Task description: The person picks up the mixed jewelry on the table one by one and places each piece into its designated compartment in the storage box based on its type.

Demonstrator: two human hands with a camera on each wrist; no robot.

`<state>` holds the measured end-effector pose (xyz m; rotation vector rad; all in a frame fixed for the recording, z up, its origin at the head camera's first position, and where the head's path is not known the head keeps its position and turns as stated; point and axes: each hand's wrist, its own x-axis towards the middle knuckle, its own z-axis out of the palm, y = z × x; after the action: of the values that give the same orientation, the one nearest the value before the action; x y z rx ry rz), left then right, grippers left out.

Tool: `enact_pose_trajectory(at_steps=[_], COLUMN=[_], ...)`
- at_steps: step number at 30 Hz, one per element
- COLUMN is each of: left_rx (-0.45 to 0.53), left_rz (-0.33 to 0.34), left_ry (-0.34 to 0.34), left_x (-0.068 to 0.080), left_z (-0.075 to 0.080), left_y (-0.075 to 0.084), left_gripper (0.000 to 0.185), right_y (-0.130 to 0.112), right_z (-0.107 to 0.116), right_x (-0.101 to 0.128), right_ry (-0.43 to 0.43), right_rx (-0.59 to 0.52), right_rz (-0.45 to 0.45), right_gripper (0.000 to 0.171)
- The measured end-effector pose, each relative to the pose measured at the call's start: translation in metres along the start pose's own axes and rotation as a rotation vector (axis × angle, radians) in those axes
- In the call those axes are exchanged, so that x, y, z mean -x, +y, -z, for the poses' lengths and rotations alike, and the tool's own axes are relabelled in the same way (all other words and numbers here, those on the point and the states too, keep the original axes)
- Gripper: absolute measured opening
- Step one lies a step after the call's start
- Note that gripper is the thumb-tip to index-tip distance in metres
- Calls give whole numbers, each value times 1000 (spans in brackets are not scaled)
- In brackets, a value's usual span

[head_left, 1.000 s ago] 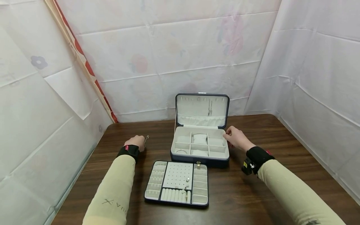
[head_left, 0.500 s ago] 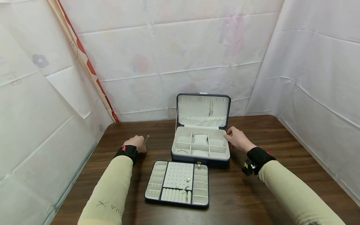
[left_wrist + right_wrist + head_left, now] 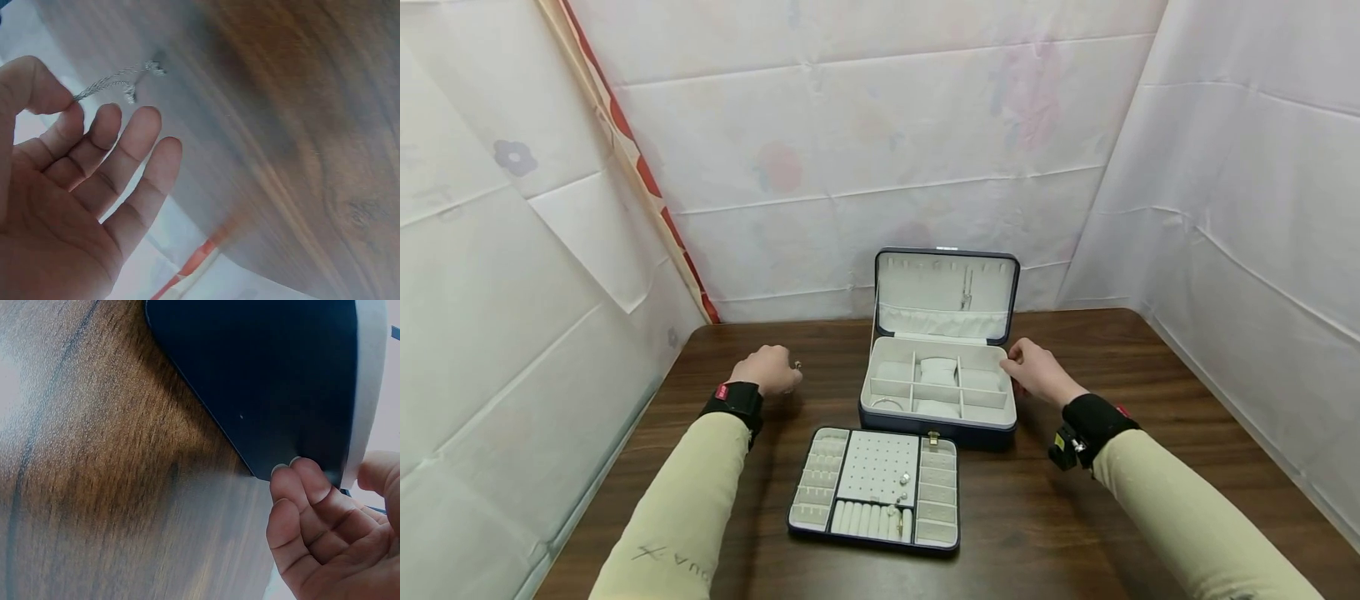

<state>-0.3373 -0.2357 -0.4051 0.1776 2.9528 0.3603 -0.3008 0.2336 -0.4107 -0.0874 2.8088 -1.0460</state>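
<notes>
My left hand (image 3: 767, 370) is over the left part of the table. In the left wrist view its thumb and index finger pinch a thin silver chain (image 3: 103, 84) with two sparkling ends; the other fingers are loosely bent. An open navy jewelry box (image 3: 937, 437) stands on the table, its white inside split into compartments. My right hand (image 3: 1036, 369) grips the box's right wall, thumb at the rim and fingers against the dark outside, as the right wrist view shows. A silver bangle (image 3: 887, 403) lies in the front left compartment, and a white cushion (image 3: 938, 372) in the back middle one.
In front of the box lies a navy-rimmed jewelry tray (image 3: 877, 467) with ring rolls (image 3: 865, 518), earring studs (image 3: 905, 478) and a ring. A necklace (image 3: 967, 290) hangs in the raised lid (image 3: 946, 283). White sheeting (image 3: 865, 150) surrounds the wooden table (image 3: 1037, 525).
My left hand has turned and risen slightly, and the dangling chain now shows less in the head view. My right hand stays at the box wall. The head view has shifted a little.
</notes>
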Motion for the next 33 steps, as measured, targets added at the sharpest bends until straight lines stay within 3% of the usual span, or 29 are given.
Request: enact_pose_trajectory(at_steps=[7,15,27,33], left_rx=[71,145,172,171], left_rz=[-40,-61,-141,-162], left_ry=[87,161,314,341], left_x=[0,3,5,9], left_z=[10,23,37,43], left_y=[9,36,73,87], left_gripper=[28,17,17,11], right_y=[1,1,0,0], right_z=[0,0,1,2], right_x=[1,-1,-1,2], right_ry=[-5,2,-5,-13], right_rx=[6,3,-3,-20], right_rz=[5,4,8,12], right_gripper=[28,28,29,28])
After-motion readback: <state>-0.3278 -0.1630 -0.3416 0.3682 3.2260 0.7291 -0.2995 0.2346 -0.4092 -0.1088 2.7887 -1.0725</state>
